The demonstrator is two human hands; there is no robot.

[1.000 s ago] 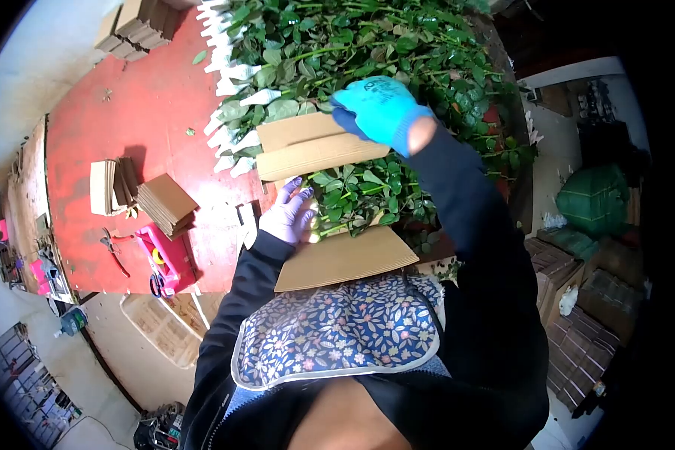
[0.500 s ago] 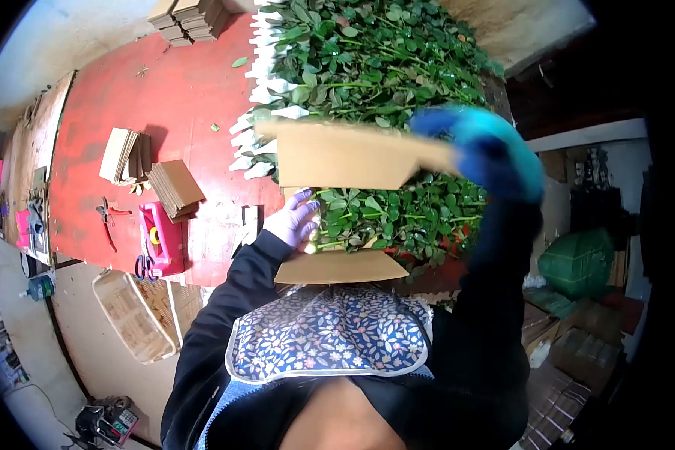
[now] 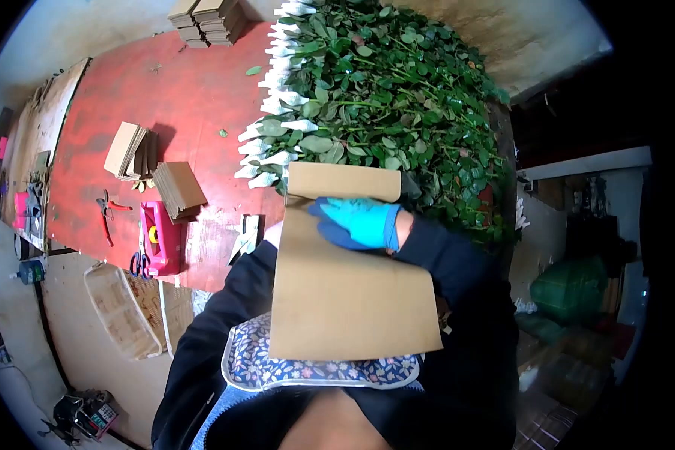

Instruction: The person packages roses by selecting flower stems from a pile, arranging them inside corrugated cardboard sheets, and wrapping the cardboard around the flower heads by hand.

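- Cardboard sheet (image 3: 356, 307): its broad panel spans the near edge of the bench (image 3: 225, 259) and the apron (image 3: 322, 370); a narrower panel (image 3: 345, 180) lies beyond the crease.
- Right hand (image 3: 360, 221): lies over the sheet by the crease, fingers (image 3: 328, 215) close together; whether they pinch it, I cannot tell. Even pressure along the crease would keep the panels square.
- Left hand (image 3: 274, 234): mostly hidden by the sheet, fingers unseen; it should steady without bunching.
- Leafy stems (image 3: 405, 97): just beyond; best left uncrushed.
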